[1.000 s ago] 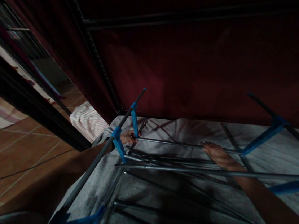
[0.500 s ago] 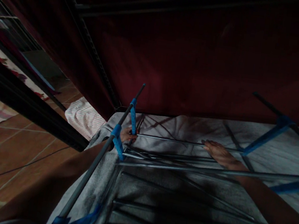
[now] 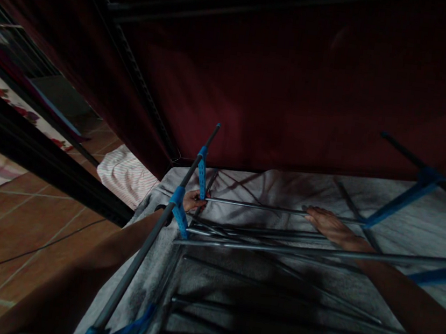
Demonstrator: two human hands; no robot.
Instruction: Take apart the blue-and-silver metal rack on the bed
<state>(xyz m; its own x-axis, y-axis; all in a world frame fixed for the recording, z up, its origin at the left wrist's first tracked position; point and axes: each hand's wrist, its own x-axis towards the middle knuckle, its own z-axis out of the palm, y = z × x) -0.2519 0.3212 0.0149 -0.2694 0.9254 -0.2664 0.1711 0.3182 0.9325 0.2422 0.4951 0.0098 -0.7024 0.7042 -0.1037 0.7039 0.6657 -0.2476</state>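
The left hand (image 3: 193, 200) and the right hand (image 3: 327, 225) each seem to grip one thin, shiny metal rod (image 3: 254, 206) lying across the blue-jointed rack (image 3: 180, 205), above the gray cloth (image 3: 414, 228).

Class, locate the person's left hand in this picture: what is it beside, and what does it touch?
In the head view the left hand sits left of centre, gripping the left end of a thin metal rod beside the blue connector of the rack's side pole.
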